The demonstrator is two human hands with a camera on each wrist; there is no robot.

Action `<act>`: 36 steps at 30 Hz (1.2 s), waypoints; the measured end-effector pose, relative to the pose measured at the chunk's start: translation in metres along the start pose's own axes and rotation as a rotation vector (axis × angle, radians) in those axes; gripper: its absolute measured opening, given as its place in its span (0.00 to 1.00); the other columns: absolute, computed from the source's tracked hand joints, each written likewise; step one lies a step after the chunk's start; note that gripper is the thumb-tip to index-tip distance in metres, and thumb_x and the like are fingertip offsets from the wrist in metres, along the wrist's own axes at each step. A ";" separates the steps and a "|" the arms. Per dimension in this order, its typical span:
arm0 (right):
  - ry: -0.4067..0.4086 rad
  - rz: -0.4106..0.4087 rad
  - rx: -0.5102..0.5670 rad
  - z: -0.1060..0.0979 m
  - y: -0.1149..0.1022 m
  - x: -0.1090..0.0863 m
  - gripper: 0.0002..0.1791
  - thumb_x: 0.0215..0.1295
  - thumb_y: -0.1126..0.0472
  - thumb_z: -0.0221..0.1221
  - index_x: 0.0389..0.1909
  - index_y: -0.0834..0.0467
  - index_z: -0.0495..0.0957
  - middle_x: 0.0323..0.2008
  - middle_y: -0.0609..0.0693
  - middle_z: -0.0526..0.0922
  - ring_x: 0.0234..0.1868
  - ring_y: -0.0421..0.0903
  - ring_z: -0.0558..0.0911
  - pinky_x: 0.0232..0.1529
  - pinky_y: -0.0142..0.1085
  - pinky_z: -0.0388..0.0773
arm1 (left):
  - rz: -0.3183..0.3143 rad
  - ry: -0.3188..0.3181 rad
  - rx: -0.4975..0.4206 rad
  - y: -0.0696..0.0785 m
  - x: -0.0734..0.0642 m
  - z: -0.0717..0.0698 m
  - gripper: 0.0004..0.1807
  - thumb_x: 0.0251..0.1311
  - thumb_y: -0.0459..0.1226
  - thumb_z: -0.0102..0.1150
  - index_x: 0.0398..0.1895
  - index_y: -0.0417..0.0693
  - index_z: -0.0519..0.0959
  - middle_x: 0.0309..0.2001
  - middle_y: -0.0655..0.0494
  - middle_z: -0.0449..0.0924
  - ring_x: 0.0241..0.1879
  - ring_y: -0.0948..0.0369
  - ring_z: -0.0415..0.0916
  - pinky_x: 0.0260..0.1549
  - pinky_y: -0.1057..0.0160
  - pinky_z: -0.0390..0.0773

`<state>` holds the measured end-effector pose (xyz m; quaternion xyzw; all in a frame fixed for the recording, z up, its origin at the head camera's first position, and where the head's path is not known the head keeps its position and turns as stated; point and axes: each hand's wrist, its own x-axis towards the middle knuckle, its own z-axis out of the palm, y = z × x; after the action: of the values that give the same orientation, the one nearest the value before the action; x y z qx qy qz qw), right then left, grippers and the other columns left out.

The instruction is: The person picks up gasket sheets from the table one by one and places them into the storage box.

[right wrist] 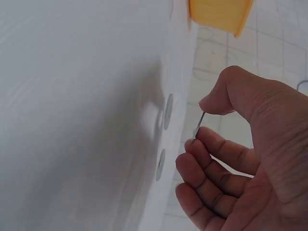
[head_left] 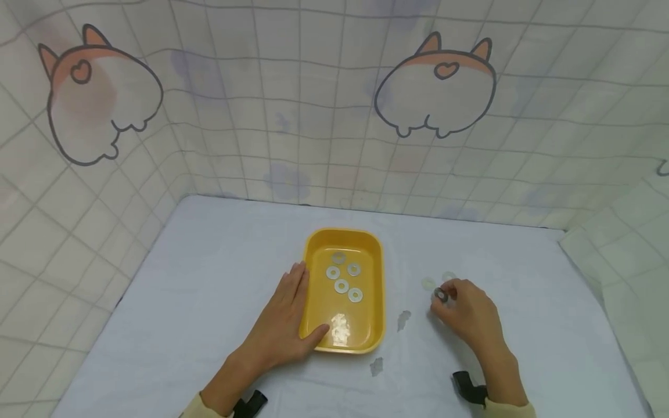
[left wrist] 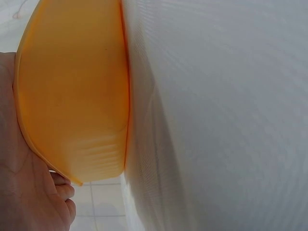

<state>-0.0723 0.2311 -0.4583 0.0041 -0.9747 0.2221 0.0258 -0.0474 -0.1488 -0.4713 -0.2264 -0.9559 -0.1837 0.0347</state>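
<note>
A yellow tray (head_left: 375,342) lies on the table, and several flat metal washers (head_left: 341,285) are spread over its floor. Along the tray's left side my left hand (head_left: 279,325) rests with fingers straight, its thumb reaching over the near left corner. In the left wrist view the palm lies against the rim of the tray (left wrist: 72,96). To the right of the tray, my right hand (head_left: 467,313) pinches a washer (head_left: 441,295) between thumb and fingertips, raised off the cloth. Seen edge-on in the right wrist view, the pinched washer (right wrist: 198,124) is thin.
Two pale washers, one left (head_left: 428,283) and one right (head_left: 449,276), lie on the white cloth just beyond my right hand. Grey patches (head_left: 404,320) mark the cloth between tray and right hand. A checked curtain (head_left: 324,116) with cartoon figures encloses the table's back and sides.
</note>
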 end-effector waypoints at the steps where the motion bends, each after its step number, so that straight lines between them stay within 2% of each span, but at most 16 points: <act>1: 0.006 -0.015 0.005 0.000 -0.001 0.000 0.15 0.58 0.60 0.68 0.44 0.65 0.86 0.39 0.59 0.88 0.37 0.51 0.84 0.39 0.49 0.84 | 0.002 0.000 0.000 0.000 0.001 0.000 0.59 0.69 0.64 0.55 0.85 0.32 0.45 0.88 0.41 0.39 0.88 0.50 0.39 0.87 0.61 0.32; 7: 0.045 -0.125 0.010 0.000 -0.009 0.004 0.14 0.58 0.63 0.68 0.43 0.65 0.86 0.37 0.56 0.88 0.38 0.52 0.84 0.42 0.50 0.85 | 0.015 0.020 0.016 0.002 0.002 -0.002 0.59 0.68 0.63 0.57 0.84 0.31 0.46 0.87 0.40 0.40 0.88 0.48 0.41 0.86 0.48 0.50; 10: 0.048 -0.151 0.002 0.002 -0.013 0.006 0.13 0.58 0.62 0.69 0.43 0.64 0.86 0.37 0.55 0.88 0.39 0.52 0.84 0.43 0.49 0.85 | 0.024 0.029 0.023 0.002 0.003 -0.003 0.59 0.67 0.62 0.58 0.84 0.30 0.48 0.87 0.38 0.42 0.87 0.46 0.43 0.85 0.45 0.53; 17: 0.057 -0.221 -0.029 0.000 -0.026 0.009 0.13 0.58 0.61 0.69 0.42 0.62 0.86 0.38 0.54 0.88 0.39 0.51 0.84 0.44 0.48 0.87 | 0.023 0.039 0.027 0.002 0.002 -0.002 0.59 0.66 0.62 0.59 0.84 0.30 0.48 0.87 0.38 0.44 0.87 0.47 0.43 0.86 0.47 0.51; 22: 0.051 -0.267 -0.030 -0.007 -0.033 0.011 0.11 0.59 0.62 0.69 0.41 0.63 0.86 0.39 0.55 0.88 0.40 0.52 0.83 0.46 0.49 0.87 | 0.029 0.063 0.018 0.002 0.001 0.000 0.58 0.66 0.61 0.60 0.84 0.30 0.49 0.86 0.38 0.46 0.87 0.46 0.46 0.88 0.58 0.38; 26: 0.050 -0.277 -0.038 -0.012 -0.035 0.011 0.11 0.59 0.63 0.69 0.41 0.62 0.86 0.39 0.55 0.88 0.41 0.53 0.83 0.47 0.51 0.87 | 0.020 0.039 0.010 0.003 0.001 0.001 0.58 0.67 0.62 0.59 0.84 0.31 0.47 0.87 0.39 0.43 0.87 0.46 0.43 0.87 0.64 0.30; 29: 0.050 -0.289 -0.045 -0.014 -0.037 0.012 0.11 0.59 0.63 0.68 0.41 0.62 0.87 0.39 0.55 0.88 0.40 0.53 0.83 0.47 0.50 0.87 | 0.014 0.025 0.021 0.002 0.001 0.001 0.59 0.68 0.62 0.58 0.84 0.31 0.46 0.87 0.39 0.42 0.88 0.47 0.42 0.88 0.59 0.35; 33: 0.045 -0.309 -0.059 -0.017 -0.040 0.013 0.10 0.59 0.63 0.68 0.41 0.62 0.87 0.37 0.54 0.87 0.39 0.52 0.82 0.47 0.50 0.87 | 0.014 0.031 0.033 0.002 0.001 0.000 0.59 0.67 0.63 0.59 0.84 0.31 0.47 0.87 0.39 0.43 0.88 0.48 0.42 0.86 0.50 0.48; 36: 0.040 -0.327 -0.069 -0.020 -0.043 0.014 0.10 0.58 0.63 0.68 0.40 0.61 0.86 0.37 0.53 0.87 0.39 0.51 0.81 0.50 0.51 0.86 | 0.012 0.023 0.025 0.002 0.001 -0.001 0.59 0.67 0.63 0.58 0.84 0.31 0.46 0.87 0.40 0.42 0.88 0.48 0.42 0.85 0.47 0.51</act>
<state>-0.0841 0.2013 -0.4215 0.1573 -0.9674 0.1813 0.0809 -0.0473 -0.1469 -0.4691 -0.2294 -0.9563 -0.1742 0.0497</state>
